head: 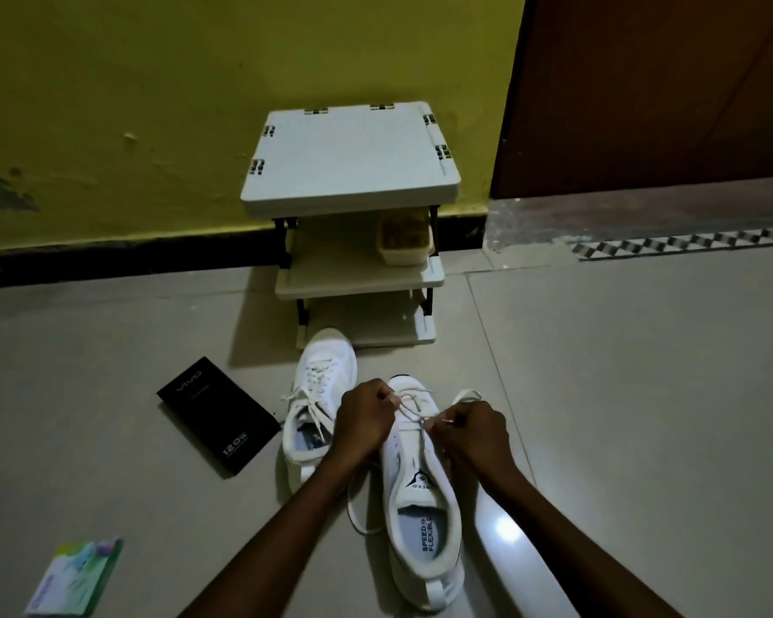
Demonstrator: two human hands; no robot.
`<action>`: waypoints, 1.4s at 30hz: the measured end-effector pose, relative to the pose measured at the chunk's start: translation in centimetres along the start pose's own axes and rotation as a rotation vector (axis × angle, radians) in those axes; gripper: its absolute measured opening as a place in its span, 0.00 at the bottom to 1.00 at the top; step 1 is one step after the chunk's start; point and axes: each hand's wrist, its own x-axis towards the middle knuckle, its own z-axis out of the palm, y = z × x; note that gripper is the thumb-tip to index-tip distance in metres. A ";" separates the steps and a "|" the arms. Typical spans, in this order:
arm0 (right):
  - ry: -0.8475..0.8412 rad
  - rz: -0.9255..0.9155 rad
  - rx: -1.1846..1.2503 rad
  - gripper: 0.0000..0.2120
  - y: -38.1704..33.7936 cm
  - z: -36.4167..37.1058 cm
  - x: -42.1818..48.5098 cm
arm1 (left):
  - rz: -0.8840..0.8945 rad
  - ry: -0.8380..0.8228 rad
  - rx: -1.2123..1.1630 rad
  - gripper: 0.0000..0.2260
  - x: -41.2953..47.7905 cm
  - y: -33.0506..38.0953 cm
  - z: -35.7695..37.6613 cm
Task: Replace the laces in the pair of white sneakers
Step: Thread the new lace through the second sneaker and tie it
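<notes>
Two white sneakers lie on the tiled floor, toes pointing away from me. The nearer sneaker (425,497) is right in front of me, partly laced near its toe. My left hand (364,419) pinches one end of its white lace (409,405) above the eyelets. My right hand (469,432) pinches the other end, just right of the shoe's tongue. A loose loop of lace trails on the floor to the left of this shoe. The other sneaker (315,394) stands to the left and farther off, fully laced with loose ends.
A black phone box (217,414) lies left of the sneakers. A green and white packet (74,577) sits at the lower left. A small white three-tier rack (353,225) stands against the yellow wall, holding a beige container (405,243). A brown door (652,91) is at the upper right.
</notes>
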 end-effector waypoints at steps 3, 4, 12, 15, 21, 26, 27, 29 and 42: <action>0.003 -0.039 0.023 0.10 -0.1 0.5 0.4 | 0.064 0.006 0.046 0.05 0.3 -0.1 0.4; 0.009 -0.042 0.022 0.10 -0.1 0.6 0.5 | 0.061 0.006 0.035 0.05 0.4 -0.2 0.6; 0.092 -0.021 -0.016 0.07 -1.0 1.7 1.4 | 0.139 0.031 0.017 0.04 1.4 -1.6 2.7; 0.092 0.043 0.170 0.10 0.2 1.9 1.5 | 0.175 0.079 0.031 0.04 1.3 -2.3 3.4; 0.112 0.088 0.342 0.09 0.6 1.2 1.5 | 0.210 0.145 0.062 0.05 1.6 -2.5 3.9; 0.184 0.138 0.504 0.09 -0.3 0.4 1.4 | 0.230 0.164 0.076 0.07 1.2 -2.6 4.0; 0.204 0.140 0.552 0.10 -0.6 -0.2 1.6 | 0.227 0.164 0.080 0.07 1.1 -2.6 4.0; 0.210 0.118 0.596 0.10 -1.0 -1.4 2.0 | 0.216 0.164 0.084 0.08 1.1 -2.6 4.1; -0.141 0.053 0.391 0.06 -3.1 -4.0 1.9 | 0.051 0.075 -0.093 0.10 1.4 -1.0 2.1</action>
